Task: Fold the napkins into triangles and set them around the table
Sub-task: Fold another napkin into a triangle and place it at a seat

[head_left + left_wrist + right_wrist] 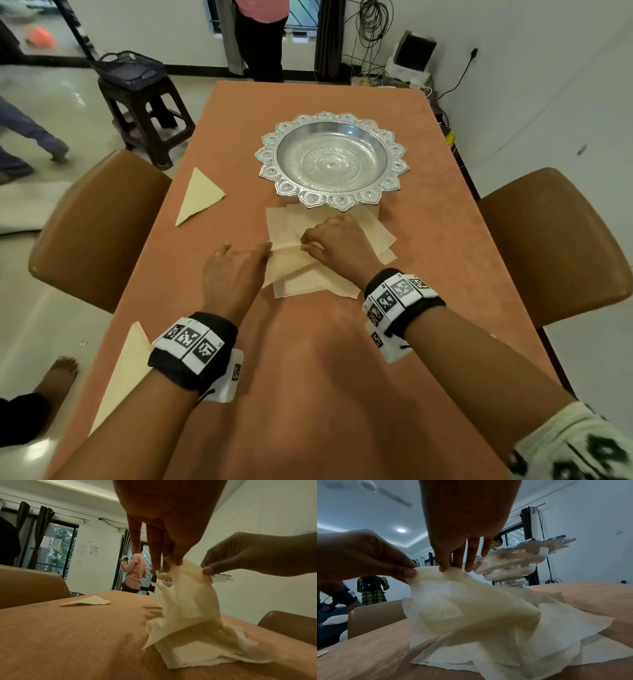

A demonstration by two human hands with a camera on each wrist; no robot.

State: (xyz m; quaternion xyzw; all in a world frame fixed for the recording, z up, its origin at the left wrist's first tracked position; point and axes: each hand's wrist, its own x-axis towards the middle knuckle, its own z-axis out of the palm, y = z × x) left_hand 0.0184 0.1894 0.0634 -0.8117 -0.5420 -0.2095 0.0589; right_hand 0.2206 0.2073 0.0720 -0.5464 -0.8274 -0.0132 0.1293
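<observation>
Two triangles (pixel 200 195) are already lying along the table's (pixel 428 240) left edge, the nearer one (pixel 126 366) partly cut off. Both hands, left (pixel 233 274) and right (pixel 337 241), are pinching the top napkin (pixel 291 262), lifting it off the pile (pixel 376 233) beside the silver bowl (pixel 331 161). How many remain in the pile is proving hard to count.

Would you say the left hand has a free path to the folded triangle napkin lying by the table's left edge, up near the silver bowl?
Probably yes, once freed: the left hand now pinches the top napkin of the pile. Only bare table lies between it and the folded triangle; the silver bowl stands off to the right.
</observation>
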